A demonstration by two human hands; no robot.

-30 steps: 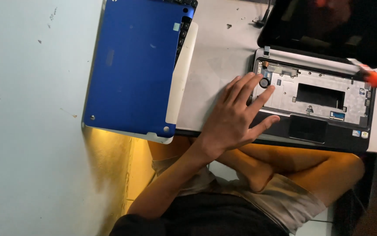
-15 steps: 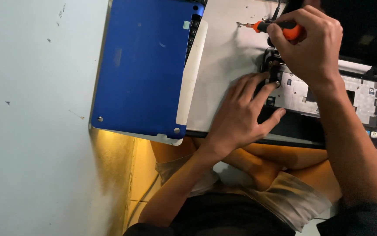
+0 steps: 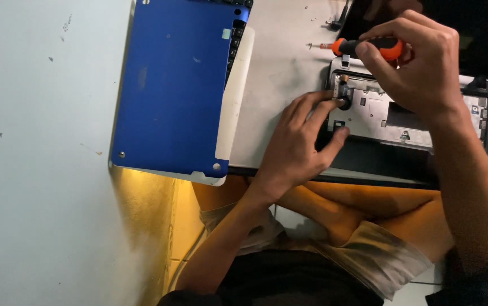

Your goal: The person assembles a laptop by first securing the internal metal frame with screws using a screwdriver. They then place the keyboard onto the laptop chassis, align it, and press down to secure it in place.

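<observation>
Right hand point(image 3: 419, 73) sits in the upper right of the frame, curled closed around an orange-handled screwdriver point(image 3: 368, 46). The tool's long axis runs nearly level across the picture, handle buried in the fist, thin shaft and tip point(image 3: 315, 45) poking out to the left over the pale tabletop point(image 3: 281, 73). The tip hangs free, touching nothing, up and a little left of the work.

The work is the opened laptop base point(image 3: 391, 116), keyboard off, its silver inner frame exposed in the right half of the frame, with the dark lid point(image 3: 470, 28) folded back at the upper right. At the frame's upper-left corner there is a small round dark part point(image 3: 343, 103) beside a tiny bracket point(image 3: 343, 84).

Left hand point(image 3: 298, 147) comes up from the bottom centre and is the nearer of the two to that spot. Fingers are spread, not gripping: the index fingertip point(image 3: 334, 102) rests right against the round part, while the thumb point(image 3: 334, 139) presses the dark palm-rest edge just below. It holds nothing, only steadies.

So the round part lies below and slightly right of the screwdriver tip, with the shaft lying across it rather than pointing down at it.

Off to the upper left, a blue laptop cover panel point(image 3: 176, 85) lies flat on the table, overhanging its near edge, well apart from both hands. Below, crossed bare legs point(image 3: 357, 209).
</observation>
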